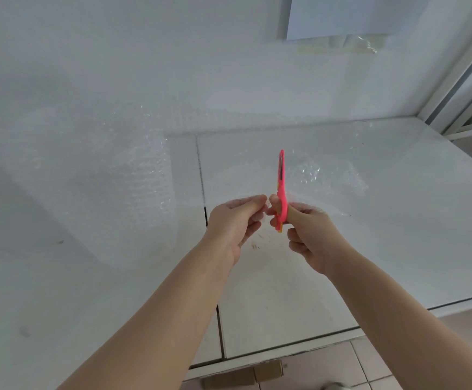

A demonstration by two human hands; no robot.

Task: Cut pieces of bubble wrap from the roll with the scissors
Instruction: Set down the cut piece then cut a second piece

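Left hand (229, 223) pinching wrap (327, 175) edge, scissors (282, 190) alongside

A white table (398, 249) stands against a white wall, made of two flat tops set side by side with a thin dark seam (201, 175) running between them from back to front. On the left top lies a broad spread of clear bubble wrap (102, 187), its edges hard to trace against the white. On the right top, near the back, rests a smaller crumpled piece of bubble wrap (330, 175). A few faint brownish scuff marks (255, 245) show just right of the seam.
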